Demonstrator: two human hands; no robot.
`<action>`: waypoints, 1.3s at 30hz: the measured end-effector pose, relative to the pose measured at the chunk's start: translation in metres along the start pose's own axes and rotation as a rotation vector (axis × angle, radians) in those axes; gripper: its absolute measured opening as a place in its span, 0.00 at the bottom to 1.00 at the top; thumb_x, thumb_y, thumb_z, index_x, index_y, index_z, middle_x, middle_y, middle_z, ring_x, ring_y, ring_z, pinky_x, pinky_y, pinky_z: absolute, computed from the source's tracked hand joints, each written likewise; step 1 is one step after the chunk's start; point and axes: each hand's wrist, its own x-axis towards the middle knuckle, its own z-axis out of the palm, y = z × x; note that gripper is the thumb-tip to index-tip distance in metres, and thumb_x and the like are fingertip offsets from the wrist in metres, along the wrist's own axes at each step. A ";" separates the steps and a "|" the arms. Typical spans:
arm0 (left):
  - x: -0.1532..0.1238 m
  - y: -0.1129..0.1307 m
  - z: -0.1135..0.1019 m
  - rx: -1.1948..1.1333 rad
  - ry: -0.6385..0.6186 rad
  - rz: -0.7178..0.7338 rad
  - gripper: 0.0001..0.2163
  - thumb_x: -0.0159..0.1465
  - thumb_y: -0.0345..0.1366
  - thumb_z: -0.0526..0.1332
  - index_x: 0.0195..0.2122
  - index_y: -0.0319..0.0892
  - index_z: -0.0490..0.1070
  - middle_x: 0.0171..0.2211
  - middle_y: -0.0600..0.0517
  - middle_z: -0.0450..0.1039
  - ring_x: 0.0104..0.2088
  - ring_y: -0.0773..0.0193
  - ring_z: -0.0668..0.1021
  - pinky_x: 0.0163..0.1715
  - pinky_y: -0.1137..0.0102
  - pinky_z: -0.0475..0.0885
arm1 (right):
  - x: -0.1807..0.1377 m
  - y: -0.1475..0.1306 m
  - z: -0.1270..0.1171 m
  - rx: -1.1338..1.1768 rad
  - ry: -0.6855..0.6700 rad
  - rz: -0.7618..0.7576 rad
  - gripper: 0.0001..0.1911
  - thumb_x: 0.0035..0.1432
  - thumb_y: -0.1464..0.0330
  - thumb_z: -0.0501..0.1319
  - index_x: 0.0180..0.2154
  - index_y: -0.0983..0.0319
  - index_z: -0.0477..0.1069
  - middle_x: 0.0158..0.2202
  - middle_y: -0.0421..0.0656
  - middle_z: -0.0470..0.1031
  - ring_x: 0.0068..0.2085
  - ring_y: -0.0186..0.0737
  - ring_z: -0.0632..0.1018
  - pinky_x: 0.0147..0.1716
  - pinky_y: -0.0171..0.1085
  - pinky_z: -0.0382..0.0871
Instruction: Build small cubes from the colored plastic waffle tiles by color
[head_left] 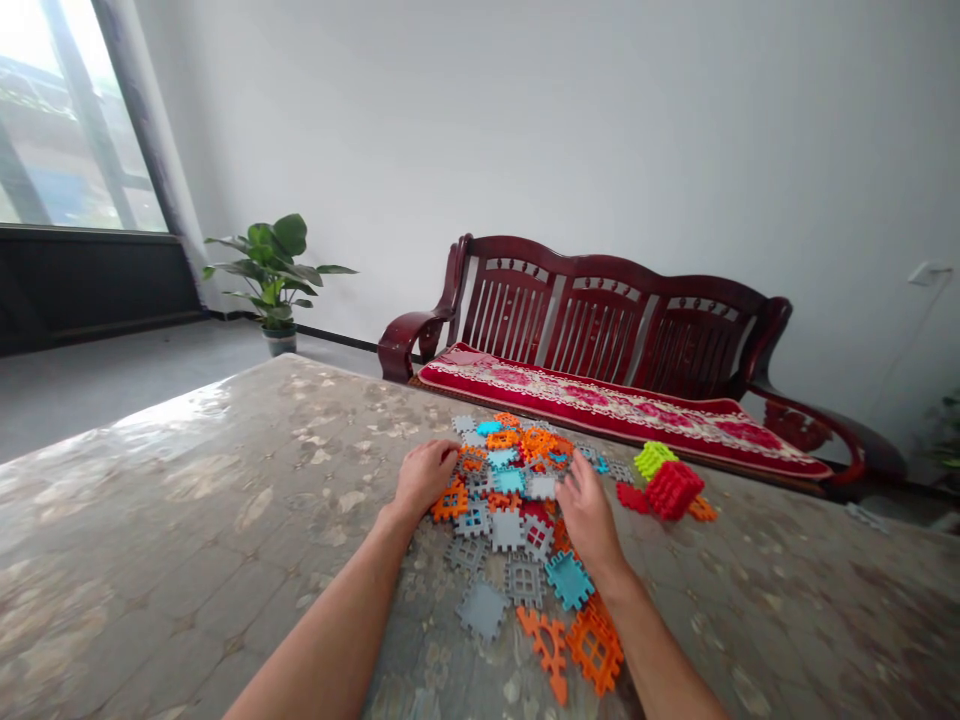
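Note:
A loose pile of interlocking plastic building panels, with grey panels (508,529), orange panels (595,645) and turquoise panels (570,580), lies spread on the table before me. My left hand (426,478) rests at the pile's left edge, its fingers loosely bent near some orange and grey panels, with no piece visible in it. On the right side, my right hand (589,508) reaches over the pile with fingers apart, close to a light grey panel (541,487). Its fingertips partly cover panels below. An orange triangular frame panel (551,650) lies nearest me.
Right of the pile stands a red block cube (673,490) built from panels, beside yellow-green panels (655,460) and a flat red piece (632,498). A patterned cloth covers the table (225,560). Behind it are a wooden bench (600,310) and a potted plant (277,270).

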 end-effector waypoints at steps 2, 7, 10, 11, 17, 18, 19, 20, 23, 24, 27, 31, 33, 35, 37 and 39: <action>0.000 0.000 0.000 -0.004 -0.003 -0.001 0.16 0.65 0.38 0.51 0.44 0.49 0.78 0.47 0.52 0.79 0.47 0.61 0.78 0.50 0.69 0.68 | -0.005 -0.006 -0.004 -0.156 0.040 -0.106 0.28 0.56 0.63 0.57 0.58 0.60 0.65 0.62 0.51 0.63 0.61 0.47 0.67 0.53 0.46 0.70; -0.001 0.001 -0.003 -0.006 -0.010 -0.005 0.16 0.65 0.38 0.51 0.44 0.50 0.78 0.46 0.52 0.80 0.47 0.61 0.78 0.50 0.69 0.68 | -0.020 -0.039 -0.012 -0.422 -0.190 -0.167 0.11 0.60 0.64 0.55 0.40 0.59 0.74 0.40 0.45 0.77 0.40 0.41 0.77 0.41 0.39 0.71; -0.001 0.001 -0.003 -0.007 -0.010 -0.010 0.15 0.65 0.38 0.52 0.44 0.50 0.78 0.46 0.52 0.80 0.47 0.61 0.78 0.50 0.69 0.68 | -0.031 -0.055 -0.007 -0.626 -0.345 -0.129 0.07 0.59 0.63 0.59 0.36 0.57 0.74 0.37 0.42 0.76 0.39 0.40 0.77 0.39 0.36 0.69; 0.000 0.001 -0.002 -0.005 -0.007 -0.008 0.15 0.65 0.38 0.52 0.44 0.50 0.78 0.46 0.52 0.80 0.47 0.61 0.78 0.50 0.69 0.68 | -0.035 -0.059 -0.005 -0.712 -0.358 -0.126 0.07 0.58 0.62 0.60 0.38 0.56 0.74 0.38 0.42 0.76 0.40 0.41 0.77 0.38 0.36 0.68; 0.000 -0.001 0.000 0.005 0.005 0.014 0.16 0.66 0.38 0.51 0.44 0.49 0.78 0.46 0.52 0.80 0.46 0.61 0.78 0.49 0.69 0.68 | -0.052 -0.065 0.010 -1.051 -0.355 -0.122 0.17 0.54 0.55 0.64 0.42 0.57 0.70 0.43 0.47 0.73 0.46 0.50 0.74 0.36 0.40 0.66; 0.000 -0.001 0.000 0.004 0.006 0.015 0.16 0.66 0.38 0.51 0.44 0.49 0.78 0.46 0.52 0.80 0.46 0.61 0.78 0.49 0.69 0.68 | -0.053 -0.064 0.012 -1.066 -0.359 -0.121 0.16 0.55 0.55 0.63 0.42 0.58 0.70 0.43 0.47 0.72 0.46 0.50 0.74 0.37 0.40 0.66; 0.000 -0.001 0.000 0.001 0.007 0.014 0.16 0.66 0.38 0.51 0.44 0.49 0.78 0.46 0.52 0.80 0.46 0.61 0.78 0.49 0.69 0.68 | -0.052 -0.063 0.012 -1.067 -0.361 -0.117 0.16 0.56 0.56 0.62 0.42 0.58 0.70 0.43 0.48 0.72 0.46 0.50 0.74 0.37 0.41 0.66; 0.000 0.000 -0.001 -0.002 0.007 0.013 0.16 0.66 0.38 0.51 0.44 0.49 0.78 0.46 0.52 0.80 0.46 0.61 0.78 0.49 0.69 0.68 | -0.052 -0.062 0.013 -1.055 -0.361 -0.110 0.15 0.56 0.57 0.62 0.42 0.58 0.70 0.44 0.47 0.72 0.45 0.50 0.74 0.38 0.41 0.66; -0.001 0.001 -0.002 -0.010 0.001 0.010 0.16 0.65 0.37 0.51 0.44 0.48 0.78 0.46 0.52 0.80 0.47 0.61 0.78 0.50 0.69 0.68 | -0.048 -0.056 0.012 -0.956 -0.350 -0.071 0.13 0.55 0.61 0.62 0.42 0.57 0.70 0.43 0.45 0.72 0.46 0.47 0.75 0.40 0.40 0.66; -0.001 0.001 -0.003 -0.011 0.000 0.009 0.15 0.65 0.37 0.51 0.44 0.49 0.78 0.46 0.52 0.80 0.47 0.61 0.78 0.50 0.69 0.68 | -0.046 -0.054 0.011 -0.907 -0.345 -0.054 0.13 0.54 0.62 0.63 0.42 0.57 0.70 0.43 0.44 0.73 0.46 0.46 0.75 0.40 0.39 0.67; -0.001 0.002 -0.003 -0.007 -0.002 0.011 0.15 0.65 0.37 0.52 0.44 0.49 0.78 0.46 0.52 0.80 0.47 0.61 0.78 0.50 0.69 0.68 | -0.041 -0.049 0.010 -0.736 -0.339 -0.013 0.13 0.49 0.66 0.64 0.39 0.57 0.70 0.42 0.43 0.73 0.44 0.43 0.75 0.41 0.38 0.68; 0.000 0.002 -0.003 -0.015 -0.009 0.008 0.15 0.65 0.36 0.52 0.44 0.49 0.78 0.46 0.52 0.80 0.47 0.61 0.78 0.50 0.69 0.68 | -0.033 -0.041 0.009 -0.501 -0.321 0.025 0.13 0.43 0.69 0.63 0.36 0.58 0.71 0.37 0.41 0.74 0.37 0.40 0.76 0.39 0.37 0.69; 0.000 0.001 -0.002 -0.021 -0.011 -0.002 0.15 0.65 0.37 0.52 0.44 0.49 0.78 0.46 0.52 0.80 0.47 0.61 0.78 0.51 0.69 0.68 | -0.029 -0.038 0.007 -0.372 -0.338 0.075 0.12 0.42 0.69 0.63 0.34 0.59 0.71 0.31 0.39 0.74 0.33 0.38 0.75 0.35 0.36 0.69; 0.001 0.000 -0.002 -0.026 -0.013 -0.005 0.15 0.65 0.37 0.52 0.44 0.50 0.78 0.46 0.53 0.80 0.47 0.62 0.78 0.51 0.69 0.67 | -0.023 -0.036 0.004 -0.227 -0.354 0.149 0.13 0.41 0.66 0.64 0.33 0.60 0.71 0.28 0.38 0.73 0.30 0.37 0.74 0.31 0.35 0.69; 0.000 0.000 -0.002 -0.026 -0.014 -0.003 0.15 0.65 0.37 0.52 0.44 0.50 0.78 0.46 0.53 0.80 0.47 0.62 0.78 0.51 0.69 0.67 | -0.017 -0.035 0.000 -0.084 -0.319 0.225 0.15 0.39 0.64 0.66 0.33 0.61 0.72 0.27 0.38 0.73 0.30 0.38 0.74 0.30 0.35 0.70; 0.000 0.001 -0.002 -0.023 -0.011 0.001 0.15 0.65 0.37 0.52 0.44 0.49 0.78 0.46 0.52 0.80 0.47 0.62 0.78 0.51 0.69 0.68 | -0.010 -0.034 -0.004 0.039 -0.231 0.272 0.19 0.39 0.61 0.67 0.36 0.62 0.72 0.30 0.40 0.74 0.32 0.39 0.76 0.32 0.37 0.71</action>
